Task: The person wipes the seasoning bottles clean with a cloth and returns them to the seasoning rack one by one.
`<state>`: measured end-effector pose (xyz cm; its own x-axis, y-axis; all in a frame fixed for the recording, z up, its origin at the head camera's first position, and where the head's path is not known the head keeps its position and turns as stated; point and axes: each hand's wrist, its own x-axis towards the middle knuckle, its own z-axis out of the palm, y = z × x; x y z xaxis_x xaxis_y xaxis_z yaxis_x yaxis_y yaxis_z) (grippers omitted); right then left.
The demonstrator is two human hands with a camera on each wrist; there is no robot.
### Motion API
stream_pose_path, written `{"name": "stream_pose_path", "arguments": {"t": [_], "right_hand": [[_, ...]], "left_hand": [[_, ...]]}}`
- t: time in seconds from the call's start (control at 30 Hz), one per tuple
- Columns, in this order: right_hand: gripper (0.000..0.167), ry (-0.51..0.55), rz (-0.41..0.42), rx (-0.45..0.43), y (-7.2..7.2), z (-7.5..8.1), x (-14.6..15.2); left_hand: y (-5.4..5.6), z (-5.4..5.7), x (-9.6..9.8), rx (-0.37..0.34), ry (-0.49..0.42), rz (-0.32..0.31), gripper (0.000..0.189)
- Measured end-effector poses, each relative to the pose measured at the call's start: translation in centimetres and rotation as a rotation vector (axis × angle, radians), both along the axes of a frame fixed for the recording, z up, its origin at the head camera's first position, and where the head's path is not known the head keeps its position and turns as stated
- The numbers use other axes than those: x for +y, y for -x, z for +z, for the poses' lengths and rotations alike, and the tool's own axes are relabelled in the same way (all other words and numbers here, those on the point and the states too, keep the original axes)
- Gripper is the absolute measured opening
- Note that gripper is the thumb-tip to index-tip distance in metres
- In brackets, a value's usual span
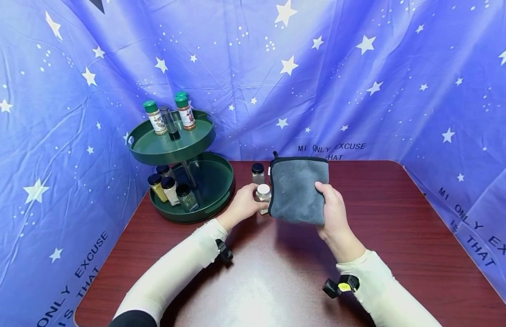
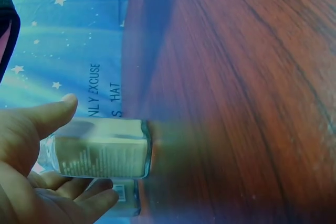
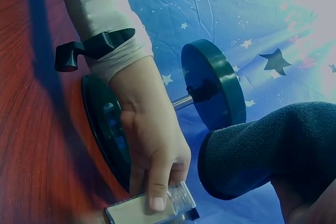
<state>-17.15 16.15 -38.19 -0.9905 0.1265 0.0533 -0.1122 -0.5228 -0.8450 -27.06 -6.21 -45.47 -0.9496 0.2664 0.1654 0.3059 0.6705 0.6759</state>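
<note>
A clear spice jar with a white cap [image 1: 264, 192] sits between the thumb and fingers of my left hand [image 1: 245, 203], low over the table. Seen from the left wrist, the glass jar [image 2: 102, 153] holds a pale powder, the thumb along one side and the fingers on the other. My right hand [image 1: 334, 213] grips a folded grey cloth [image 1: 299, 190] with black edging by its right side, thumb on the front face; the other fingers are hidden behind it. The cloth hangs just right of the white-capped jar.
Behind the left hand stands a black-capped jar [image 1: 258, 171]. On the left, a green two-tier turntable [image 1: 226, 175] bears green-capped shakers [image 1: 155, 118] above and several black-capped jars [image 1: 187, 200] below. A starry blue curtain [image 1: 245, 68] surrounds the dark red table [image 1: 384, 218].
</note>
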Motion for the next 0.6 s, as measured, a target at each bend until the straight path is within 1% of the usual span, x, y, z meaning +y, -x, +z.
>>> {"name": "stream_pose_path", "arguments": {"t": [0.27, 0.47, 0.6], "right_hand": [[0.027, 0.003, 0.000, 0.004, 0.05, -0.17, -0.04], [0.027, 0.008, 0.002, 0.012, 0.24, -0.17, 0.03], [0.028, 0.012, 0.005, 0.000, 0.25, -0.19, 0.10]], "left_hand": [[0.19, -0.52, 0.45, 0.005, -0.027, 0.027, 0.049], [0.29, -0.49, 0.51, 0.008, -0.051, 0.036, 0.044], [0.08, -0.32, 0.34, -0.013, -0.049, 0.039, 0.039]]}}
